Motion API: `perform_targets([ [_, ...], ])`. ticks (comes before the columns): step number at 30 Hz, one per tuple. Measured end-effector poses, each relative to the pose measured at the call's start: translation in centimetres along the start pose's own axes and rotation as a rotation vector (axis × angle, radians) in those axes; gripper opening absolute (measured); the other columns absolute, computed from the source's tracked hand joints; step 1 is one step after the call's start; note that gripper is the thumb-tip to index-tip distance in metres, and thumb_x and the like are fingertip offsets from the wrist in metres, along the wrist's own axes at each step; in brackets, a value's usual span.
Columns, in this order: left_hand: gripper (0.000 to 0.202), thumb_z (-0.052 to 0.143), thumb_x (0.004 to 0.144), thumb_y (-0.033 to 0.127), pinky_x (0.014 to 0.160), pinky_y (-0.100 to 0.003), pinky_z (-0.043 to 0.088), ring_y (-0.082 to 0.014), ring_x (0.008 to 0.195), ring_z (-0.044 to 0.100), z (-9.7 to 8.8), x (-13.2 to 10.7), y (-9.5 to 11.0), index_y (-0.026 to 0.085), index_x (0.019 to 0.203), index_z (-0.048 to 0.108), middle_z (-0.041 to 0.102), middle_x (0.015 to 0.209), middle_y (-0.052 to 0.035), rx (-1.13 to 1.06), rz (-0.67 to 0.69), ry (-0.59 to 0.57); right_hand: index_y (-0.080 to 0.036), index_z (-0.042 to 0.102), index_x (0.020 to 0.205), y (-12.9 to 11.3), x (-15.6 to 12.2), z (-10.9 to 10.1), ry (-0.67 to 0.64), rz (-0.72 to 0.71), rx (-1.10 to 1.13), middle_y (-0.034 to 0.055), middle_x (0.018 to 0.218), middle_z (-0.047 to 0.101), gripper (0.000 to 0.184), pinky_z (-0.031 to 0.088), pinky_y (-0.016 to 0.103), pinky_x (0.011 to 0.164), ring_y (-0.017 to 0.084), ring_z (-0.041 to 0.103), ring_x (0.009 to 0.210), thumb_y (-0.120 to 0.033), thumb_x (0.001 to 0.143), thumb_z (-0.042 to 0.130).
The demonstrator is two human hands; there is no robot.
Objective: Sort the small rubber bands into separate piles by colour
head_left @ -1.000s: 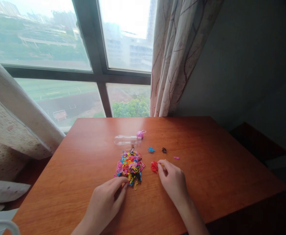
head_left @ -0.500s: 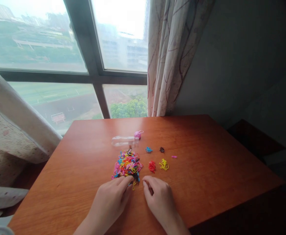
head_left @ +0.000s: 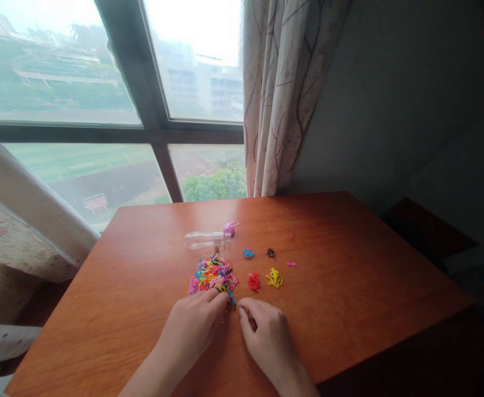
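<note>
A heap of mixed-colour rubber bands [head_left: 213, 274] lies mid-table. My left hand [head_left: 198, 317] rests at the near side of this heap, fingers bent and closed against the bands; whatever is between its fingertips is hidden. Just right of the heap, my right hand [head_left: 264, 325] is close to the tabletop, thumb and forefinger pinched together; anything in the pinch is too small to make out. Beyond it are sorted little piles: red bands [head_left: 254, 282], yellow bands [head_left: 274, 277], blue bands [head_left: 248, 253] and black bands [head_left: 270, 252]. A single pink band [head_left: 291, 264] lies to their right.
Behind the heap, a clear plastic bottle [head_left: 206, 240] lies on its side, with a pink cap [head_left: 229, 229] by its mouth. The brown wooden table [head_left: 361, 275] reaches to a window [head_left: 154, 127] with curtains [head_left: 272, 105] at both sides.
My left hand has shifted slightly up and further over the near edge of the heap, covering more bands. My right hand keeps its pinch almost in place. The whole view has shifted slightly.
</note>
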State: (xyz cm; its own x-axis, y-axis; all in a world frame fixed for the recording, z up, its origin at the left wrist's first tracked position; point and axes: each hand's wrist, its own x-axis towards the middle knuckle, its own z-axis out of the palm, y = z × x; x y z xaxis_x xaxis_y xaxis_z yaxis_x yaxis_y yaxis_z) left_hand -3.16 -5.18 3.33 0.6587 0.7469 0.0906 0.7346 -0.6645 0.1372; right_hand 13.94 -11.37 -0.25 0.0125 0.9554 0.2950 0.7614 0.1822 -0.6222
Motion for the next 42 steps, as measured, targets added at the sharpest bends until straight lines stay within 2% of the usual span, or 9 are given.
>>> perform_targets([
  [8, 0.026, 0.042, 0.094, 0.018, 0.057, -0.024, 0.045, -0.0173, 0.066, 0.068, 0.0, -0.5, -0.7, 0.025, 0.091, 0.068, 0.072, 0.080, -0.0014, -0.090, -0.020, 0.098, -0.023, 0.065, 0.089, -0.1, 0.1, -0.1, -0.006, 0.003, 0.005, -0.0006, 0.073, 0.067, 0.022, 0.038, 0.023, 0.063, 0.015, 0.063, 0.066, -0.014, 0.091, 0.045],
  [12, 0.025, 0.043, 0.094, 0.021, 0.058, -0.022, 0.045, -0.0160, 0.070, 0.069, -1.2, 0.8, -0.6, 0.026, 0.095, 0.067, 0.073, 0.084, -0.0013, -0.108, -0.009, 0.126, -0.023, 0.066, 0.089, -0.1, 0.2, -0.2, 0.012, -0.016, -0.016, -0.0005, 0.073, 0.068, 0.022, 0.039, 0.022, 0.063, 0.015, 0.064, 0.066, -0.014, 0.090, 0.045],
  [19, 0.022, 0.045, 0.093, 0.024, 0.057, -0.025, 0.044, -0.0188, 0.073, 0.068, -3.4, 8.3, 0.8, 0.024, 0.092, 0.067, 0.072, 0.083, -0.0020, -0.059, 0.037, 0.030, -0.022, 0.067, 0.090, -0.1, 0.0, -0.1, 0.013, -0.011, 0.015, 0.0014, 0.075, 0.069, 0.023, 0.043, 0.022, 0.066, 0.016, 0.066, 0.069, -0.015, 0.091, 0.045],
  [25, 0.018, 0.051, 0.093, 0.023, 0.068, -0.031, 0.051, -0.0212, 0.081, 0.069, -1.7, 14.5, 2.0, 0.021, 0.091, 0.069, 0.072, 0.088, -0.0059, -0.060, 0.109, -0.086, -0.022, 0.068, 0.091, 0.1, -0.1, 0.0, 0.013, -0.002, 0.064, 0.0028, 0.079, 0.070, 0.024, 0.045, 0.024, 0.071, 0.017, 0.067, 0.074, -0.015, 0.091, 0.045],
  [29, 0.024, 0.057, 0.094, 0.031, 0.083, -0.039, 0.054, -0.0201, 0.097, 0.065, -0.4, 16.4, 2.2, 0.018, 0.113, 0.062, 0.065, 0.113, -0.0077, -0.057, 0.108, -0.187, -0.022, 0.067, 0.090, 0.1, 0.0, 0.0, 0.008, -0.003, 0.058, 0.0027, 0.078, 0.070, 0.024, 0.044, 0.023, 0.069, 0.017, 0.067, 0.073, -0.014, 0.090, 0.045],
  [32, 0.034, 0.058, 0.093, 0.034, 0.086, -0.043, 0.054, -0.0212, 0.103, 0.062, 0.1, 16.9, 2.2, 0.017, 0.123, 0.057, 0.060, 0.124, -0.0091, -0.055, 0.090, -0.219, -0.022, 0.067, 0.089, 0.1, 0.0, 0.1, 0.009, -0.003, 0.058, 0.0023, 0.077, 0.070, 0.024, 0.044, 0.023, 0.069, 0.017, 0.066, 0.072, -0.013, 0.090, 0.045],
  [36, 0.028, 0.057, 0.094, 0.032, 0.083, -0.040, 0.055, -0.0207, 0.098, 0.064, -0.6, 16.3, 1.8, 0.018, 0.118, 0.060, 0.064, 0.115, -0.0082, -0.055, 0.055, -0.178, -0.023, 0.067, 0.090, 0.3, -0.1, 0.3, 0.000, -0.002, 0.062, 0.0016, 0.079, 0.070, 0.024, 0.043, 0.023, 0.068, 0.017, 0.066, 0.072, -0.014, 0.090, 0.045],
  [39, 0.019, 0.054, 0.093, 0.028, 0.074, -0.033, 0.053, -0.0220, 0.088, 0.068, -1.9, 14.5, 1.4, 0.022, 0.106, 0.067, 0.071, 0.098, -0.0068, -0.046, 0.019, -0.106, -0.023, 0.067, 0.091, 0.3, -0.1, 0.4, -0.004, -0.001, 0.067, 0.0014, 0.079, 0.070, 0.024, 0.042, 0.023, 0.069, 0.017, 0.066, 0.073, -0.014, 0.090, 0.044],
  [42, 0.018, 0.052, 0.092, 0.027, 0.065, -0.030, 0.050, -0.0226, 0.082, 0.070, -3.3, 11.8, 0.9, 0.023, 0.100, 0.068, 0.073, 0.093, -0.0056, -0.038, -0.006, -0.053, -0.023, 0.067, 0.091, 0.3, 0.0, 0.4, -0.002, -0.003, 0.060, 0.0020, 0.079, 0.070, 0.024, 0.042, 0.023, 0.069, 0.017, 0.066, 0.073, -0.015, 0.090, 0.044],
])
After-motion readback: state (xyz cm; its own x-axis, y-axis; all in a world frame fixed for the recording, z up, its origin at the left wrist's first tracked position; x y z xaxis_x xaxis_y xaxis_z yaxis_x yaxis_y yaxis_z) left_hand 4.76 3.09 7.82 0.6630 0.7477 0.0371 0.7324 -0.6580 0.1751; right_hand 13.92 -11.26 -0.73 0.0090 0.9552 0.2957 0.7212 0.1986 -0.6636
